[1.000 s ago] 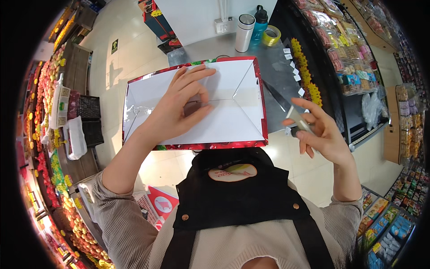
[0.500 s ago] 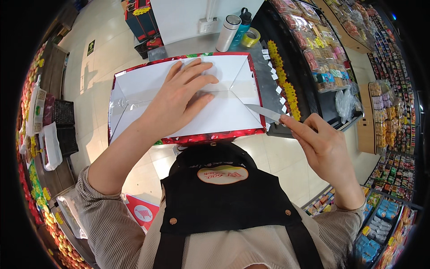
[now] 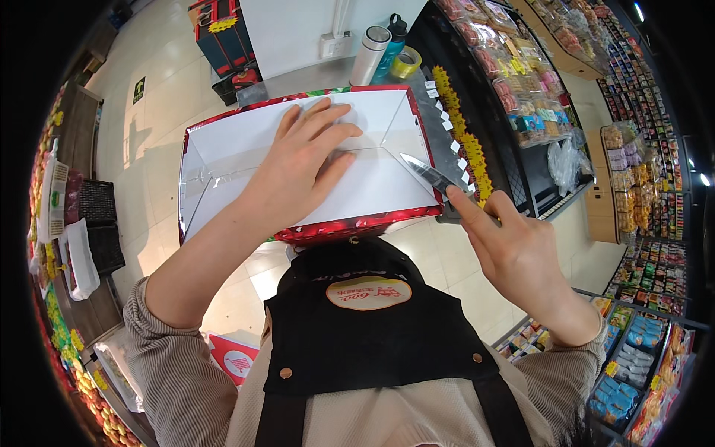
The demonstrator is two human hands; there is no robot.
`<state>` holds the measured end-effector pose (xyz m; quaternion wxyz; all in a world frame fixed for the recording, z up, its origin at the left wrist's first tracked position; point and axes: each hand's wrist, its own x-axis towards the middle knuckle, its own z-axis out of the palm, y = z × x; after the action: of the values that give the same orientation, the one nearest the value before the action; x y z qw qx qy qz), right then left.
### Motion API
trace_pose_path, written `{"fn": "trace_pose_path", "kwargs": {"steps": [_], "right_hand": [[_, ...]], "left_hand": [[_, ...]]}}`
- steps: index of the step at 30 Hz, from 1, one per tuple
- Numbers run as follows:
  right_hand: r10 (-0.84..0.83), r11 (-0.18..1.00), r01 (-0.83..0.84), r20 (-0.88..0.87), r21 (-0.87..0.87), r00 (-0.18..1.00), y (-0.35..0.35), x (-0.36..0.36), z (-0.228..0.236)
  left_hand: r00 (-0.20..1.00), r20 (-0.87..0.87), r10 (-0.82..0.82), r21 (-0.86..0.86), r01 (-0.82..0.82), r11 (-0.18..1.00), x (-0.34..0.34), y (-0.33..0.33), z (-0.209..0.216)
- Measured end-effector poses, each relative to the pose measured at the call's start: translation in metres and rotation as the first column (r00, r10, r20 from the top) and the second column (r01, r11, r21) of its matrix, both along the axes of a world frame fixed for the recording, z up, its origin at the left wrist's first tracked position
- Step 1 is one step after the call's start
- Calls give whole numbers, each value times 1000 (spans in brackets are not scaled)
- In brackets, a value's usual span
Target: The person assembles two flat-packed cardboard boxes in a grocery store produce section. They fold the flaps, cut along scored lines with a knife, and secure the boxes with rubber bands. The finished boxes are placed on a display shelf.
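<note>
A large cardboard box [image 3: 216, 149] with white flaps and a red printed rim lies in front of me, its flaps closed with clear tape along the seams. My left hand [image 3: 302, 160] presses flat on the middle flaps, fingers spread. My right hand [image 3: 514, 249] grips a utility knife [image 3: 426, 173] whose blade tip rests at the right end of the centre seam, near the box's right edge.
A grey counter behind the box holds a steel flask [image 3: 370, 54], a blue bottle [image 3: 389, 48] and a yellow tape roll [image 3: 406, 63]. Snack shelves [image 3: 521, 82] stand to the right. Black crates [image 3: 93, 223] and produce line the left. A red sign [image 3: 234, 361] lies on the floor.
My right hand has come in from the right and brought the knife blade down onto the box's right seam. My left hand has stayed pressed on the flaps.
</note>
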<state>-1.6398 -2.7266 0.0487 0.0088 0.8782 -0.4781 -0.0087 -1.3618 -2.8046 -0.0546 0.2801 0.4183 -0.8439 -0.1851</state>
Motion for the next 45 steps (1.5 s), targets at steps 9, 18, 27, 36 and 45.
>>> {"fn": "trace_pose_path", "kwargs": {"steps": [9,18,27,36,45], "right_hand": [[56,997,-60,-79,-43,995,3,10,8],[118,983,-142,-182,-120,976,1,18,4],[110,974,-150,-222,-171,969,1,23,0],[155,962,-180,-136,-203,979,-6,16,-14],[135,971,-148,-82,-186,987,-7,11,-13]], "left_hand": [[1000,14,14,-8,-14,1000,-1,0,-5],[999,39,14,-51,-12,999,-4,2,-7],[999,45,2,-48,1,999,-5,6,-7],[1000,5,10,-20,-10,1000,-7,15,-8],[998,55,-11,-54,14,998,-14,21,-6]]}}
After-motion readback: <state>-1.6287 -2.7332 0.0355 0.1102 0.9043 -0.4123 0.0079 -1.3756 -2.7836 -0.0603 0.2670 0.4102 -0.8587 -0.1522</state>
